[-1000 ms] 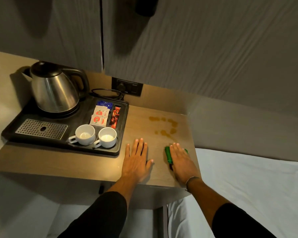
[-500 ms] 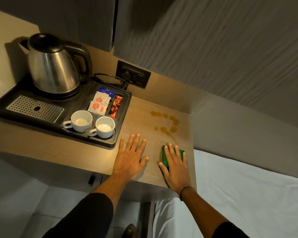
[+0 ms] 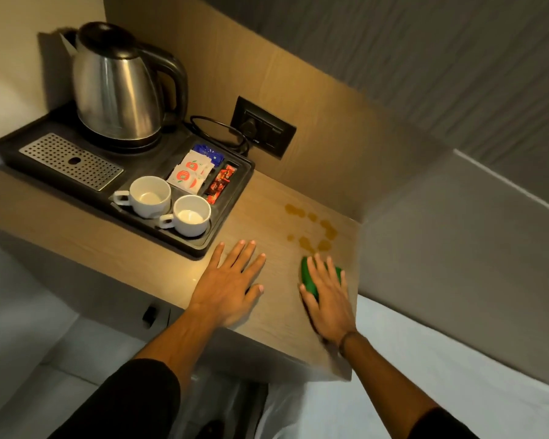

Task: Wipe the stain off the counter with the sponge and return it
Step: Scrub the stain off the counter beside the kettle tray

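Observation:
A brown stain of several blotches marks the wooden counter near its far right corner. Just in front of it lies a green sponge, mostly covered by my right hand, which presses flat on top with fingers spread and thumb at its left side. My left hand rests flat and open on the counter to the left of the sponge, holding nothing.
A black tray on the left carries a steel kettle, two white cups, sachets and a drip grid. A wall socket sits behind. The counter's right edge borders a white bed.
The view has moved closer and tilted. My right hand has slid the sponge slightly forward toward the stain. My left hand stays flat on the counter.

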Tool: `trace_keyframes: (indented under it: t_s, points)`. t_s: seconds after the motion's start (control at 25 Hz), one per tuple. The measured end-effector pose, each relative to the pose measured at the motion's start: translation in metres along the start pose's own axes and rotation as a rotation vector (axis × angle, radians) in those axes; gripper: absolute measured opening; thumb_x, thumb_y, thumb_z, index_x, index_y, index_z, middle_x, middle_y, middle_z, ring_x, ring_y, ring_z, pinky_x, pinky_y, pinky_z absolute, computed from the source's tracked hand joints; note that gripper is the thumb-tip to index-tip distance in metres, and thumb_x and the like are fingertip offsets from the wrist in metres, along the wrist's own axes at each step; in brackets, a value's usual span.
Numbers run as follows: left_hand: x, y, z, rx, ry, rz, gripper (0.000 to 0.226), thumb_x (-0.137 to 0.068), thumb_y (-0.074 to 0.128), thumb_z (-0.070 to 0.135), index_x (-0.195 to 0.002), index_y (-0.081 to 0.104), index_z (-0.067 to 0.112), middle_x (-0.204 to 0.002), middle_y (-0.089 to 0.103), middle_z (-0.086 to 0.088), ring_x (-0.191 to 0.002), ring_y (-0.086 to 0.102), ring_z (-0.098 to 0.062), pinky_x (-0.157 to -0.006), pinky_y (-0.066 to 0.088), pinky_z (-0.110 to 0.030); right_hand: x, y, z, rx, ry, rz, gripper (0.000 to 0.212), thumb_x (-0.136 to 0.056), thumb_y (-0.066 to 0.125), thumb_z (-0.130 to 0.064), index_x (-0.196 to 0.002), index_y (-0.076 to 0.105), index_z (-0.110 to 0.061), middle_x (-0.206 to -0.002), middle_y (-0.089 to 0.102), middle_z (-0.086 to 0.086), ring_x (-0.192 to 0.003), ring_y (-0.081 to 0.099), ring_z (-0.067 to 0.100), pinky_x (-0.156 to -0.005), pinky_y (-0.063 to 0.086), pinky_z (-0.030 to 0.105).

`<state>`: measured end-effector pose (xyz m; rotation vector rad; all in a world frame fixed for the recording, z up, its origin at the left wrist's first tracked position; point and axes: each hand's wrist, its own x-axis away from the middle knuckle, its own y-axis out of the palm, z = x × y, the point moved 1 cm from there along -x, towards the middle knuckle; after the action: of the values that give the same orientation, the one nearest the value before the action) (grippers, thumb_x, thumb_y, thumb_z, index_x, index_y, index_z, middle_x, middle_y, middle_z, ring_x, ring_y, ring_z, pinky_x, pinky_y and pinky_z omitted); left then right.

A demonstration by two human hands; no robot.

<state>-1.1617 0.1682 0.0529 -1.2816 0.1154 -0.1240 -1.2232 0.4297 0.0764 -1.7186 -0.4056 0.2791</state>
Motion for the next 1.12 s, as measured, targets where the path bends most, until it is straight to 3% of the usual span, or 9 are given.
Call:
trace_keyframes:
  t_s: [0.08, 0.28, 0.48, 0.64, 0.84, 1.0, 1.12]
  points:
    - [0.0, 0.0, -0.001, 0.01, 0.005, 0.007, 0.07, -0.105, 0.015, 0.063, -0.166, 0.005, 0.03, -0.177, -0.003, -0.004, -0.162, -0.009, -0.025, -0.13, 0.0, -0.06, 0.022, -0.004, 0.026, -0.033, -0.035, -0.003, 0.062, -0.108, 0.03, -0.054, -0.164, 0.007, -0.042, -0.174, 0.005, -0.012, -0.161, -0.007, 0.013, -0.129, 0.0, 0.05]
    - [0.0, 0.003, 0.0, 0.03, -0.007, 0.027, 0.069, -0.105, 0.015, 0.062, -0.166, 0.004, 0.032, -0.177, -0.005, -0.001, -0.162, -0.011, -0.022, -0.13, -0.001, -0.058, -0.055, -0.012, 0.026, -0.062, 0.192, 0.029, 0.06, -0.11, 0.035, -0.045, -0.165, 0.016, -0.029, -0.174, 0.01, -0.003, -0.161, -0.001, 0.021, -0.13, 0.003, 0.054]
    - [-0.001, 0.005, -0.001, 0.057, -0.014, 0.045, 0.069, -0.105, 0.016, 0.064, -0.166, 0.005, 0.033, -0.177, -0.004, 0.0, -0.162, -0.011, -0.021, -0.131, -0.002, -0.057, -0.026, -0.008, 0.053, -0.065, 0.007, 0.022, 0.063, -0.106, 0.032, -0.048, -0.165, 0.013, -0.034, -0.173, 0.011, -0.008, -0.16, -0.002, 0.017, -0.13, 0.001, 0.05]
    - [-0.002, 0.007, -0.001, 0.041, -0.017, 0.037, 0.07, -0.104, 0.015, 0.064, -0.166, 0.004, 0.034, -0.177, -0.006, 0.001, -0.162, -0.012, -0.021, -0.131, -0.002, -0.057, -0.094, -0.025, 0.043, -0.017, 0.246, 0.036, 0.062, -0.109, 0.04, -0.036, -0.165, 0.018, -0.024, -0.174, 0.016, 0.001, -0.161, 0.004, 0.024, -0.13, 0.005, 0.052]
    - [-0.002, 0.005, -0.001, 0.05, -0.021, 0.04, 0.07, -0.104, 0.015, 0.065, -0.166, 0.005, 0.033, -0.177, -0.005, 0.0, -0.162, -0.011, -0.021, -0.13, -0.006, -0.054, -0.066, -0.026, 0.055, -0.055, -0.001, 0.009, 0.062, -0.11, 0.044, -0.034, -0.165, 0.016, -0.027, -0.174, 0.014, -0.002, -0.161, 0.0, 0.019, -0.13, 0.001, 0.05]
    - [-0.003, 0.005, 0.0, 0.046, -0.018, 0.035, 0.07, -0.105, 0.017, 0.065, -0.166, 0.005, 0.034, -0.177, -0.006, 0.001, -0.161, -0.013, -0.021, -0.13, -0.007, -0.054, -0.118, -0.044, 0.043, -0.055, 0.24, 0.034, 0.061, -0.11, 0.043, -0.029, -0.165, 0.019, -0.021, -0.174, 0.017, 0.003, -0.161, 0.004, 0.026, -0.129, 0.005, 0.053]
    - [-0.002, 0.005, -0.001, 0.05, -0.023, 0.024, 0.07, -0.104, 0.016, 0.065, -0.166, 0.004, 0.034, -0.177, -0.007, 0.001, -0.161, -0.014, -0.02, -0.13, -0.007, -0.055, -0.118, -0.034, 0.024, -0.014, 0.058, 0.015, 0.063, -0.109, 0.044, -0.029, -0.165, 0.017, -0.023, -0.174, 0.015, 0.0, -0.161, 0.004, 0.024, -0.129, 0.004, 0.054]
